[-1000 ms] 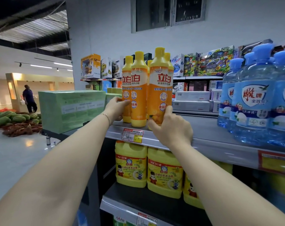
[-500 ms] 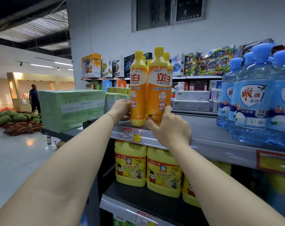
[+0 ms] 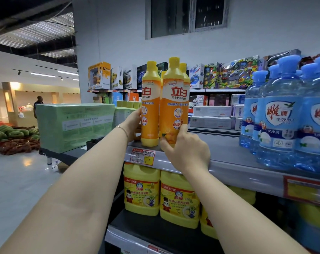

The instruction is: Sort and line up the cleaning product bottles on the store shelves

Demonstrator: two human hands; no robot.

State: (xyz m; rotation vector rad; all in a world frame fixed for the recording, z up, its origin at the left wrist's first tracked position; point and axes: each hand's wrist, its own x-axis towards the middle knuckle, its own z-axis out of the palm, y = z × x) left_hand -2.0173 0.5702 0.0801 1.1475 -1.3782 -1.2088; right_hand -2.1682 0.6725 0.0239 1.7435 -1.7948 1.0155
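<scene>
Since a second ago the third orange bottle at the far left has gone out of sight behind the front pair. My left hand (image 3: 132,125) lies against the left bottle (image 3: 150,107), its fingers hidden behind, so I cannot tell its grip. The right bottle (image 3: 173,99) stands at the near edge of the top shelf (image 3: 228,162), its base pinched by my right hand (image 3: 187,151). I would turn both 立白 labels forward, with the bases flush along the lip. Further right, the blue bottles (image 3: 280,121) read 雕牌.

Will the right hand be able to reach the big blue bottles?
Probably yes. The right hand grips an orange bottle, but only bare shelf lies between it and the blue bottles further right, so the way looks free.
</scene>
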